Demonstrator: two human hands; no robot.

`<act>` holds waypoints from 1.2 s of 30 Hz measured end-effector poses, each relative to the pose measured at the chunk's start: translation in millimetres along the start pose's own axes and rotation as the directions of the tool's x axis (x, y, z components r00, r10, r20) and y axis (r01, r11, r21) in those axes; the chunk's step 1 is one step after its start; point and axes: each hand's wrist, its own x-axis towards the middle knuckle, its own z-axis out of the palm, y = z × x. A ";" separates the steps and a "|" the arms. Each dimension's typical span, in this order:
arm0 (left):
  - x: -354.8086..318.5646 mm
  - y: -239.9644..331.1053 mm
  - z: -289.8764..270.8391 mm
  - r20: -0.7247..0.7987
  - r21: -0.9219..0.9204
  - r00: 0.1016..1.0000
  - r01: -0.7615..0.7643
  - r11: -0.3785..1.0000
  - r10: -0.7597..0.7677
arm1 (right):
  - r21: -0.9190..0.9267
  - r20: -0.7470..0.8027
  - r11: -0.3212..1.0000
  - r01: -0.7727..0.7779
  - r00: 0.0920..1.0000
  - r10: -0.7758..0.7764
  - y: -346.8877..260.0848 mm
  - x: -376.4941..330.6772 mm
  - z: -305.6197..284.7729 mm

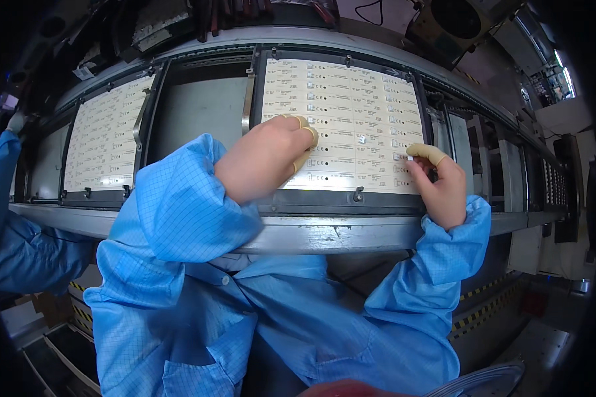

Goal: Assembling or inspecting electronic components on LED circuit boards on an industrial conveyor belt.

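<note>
A white printed panel [338, 155] in a dark frame lies before me, with rows of markings and small silvery pieces along its two columns. My left hand [266, 157], in pale finger cots, is over the panel's left column with its fingers curled together; the fingertips and anything in them are hidden. At the panel's lower right edge my right hand [440, 182] pinches a small whitish piece [410, 158] between thumb and a cotted forefinger. Another small silvery piece [362, 139] sits between the columns, tilted against the rows.
A second framed white panel [107, 132] stands to the left on the same conveyor. The conveyor's metal rail [338, 235] runs between me and the panels. Small black clips [358, 194] stick up from the frame. A co-worker's blue sleeve [0, 172] shows at far left.
</note>
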 end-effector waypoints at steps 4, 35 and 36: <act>-0.5 -1.9 4.1 -0.019 0.073 0.999 -0.037 0.997 0.039 | -0.011 0.000 0.999 -0.031 1.000 0.031 -1.8 -5.5 1.8; 63.7 8.5 32.7 0.032 -0.176 0.999 0.012 0.984 -0.006 | -0.101 0.133 0.972 0.210 0.972 -0.196 1.7 -5.2 4.1; 62.2 8.2 31.7 0.032 -0.175 0.999 0.023 0.984 -0.018 | -0.094 0.141 0.972 0.215 0.970 -0.200 1.6 -3.8 4.7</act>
